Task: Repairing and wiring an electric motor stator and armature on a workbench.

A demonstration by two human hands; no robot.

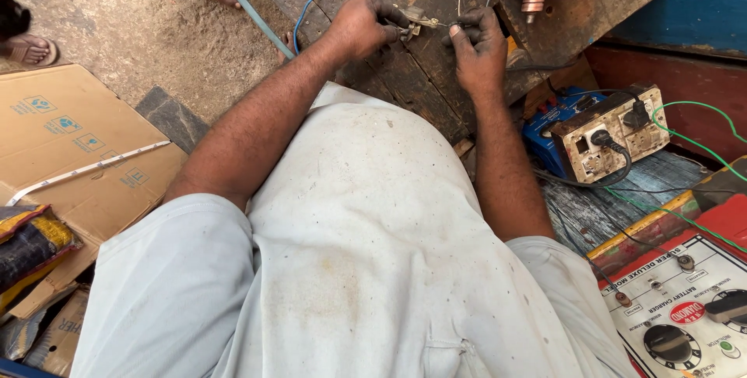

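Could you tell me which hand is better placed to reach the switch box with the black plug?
Probably the right hand: the switch box sits on its side, beside that forearm, while the left hand grips the small metal part.

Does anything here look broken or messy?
Yes. The socket box beside the right hand looks grimy and chipped, lying tilted on a blue box, and the wooden bench is scuffed.

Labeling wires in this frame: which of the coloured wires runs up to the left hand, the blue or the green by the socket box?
The blue wire: it curves across the dark wooden board beside the left hand. The green wire loops far right, by the socket box.
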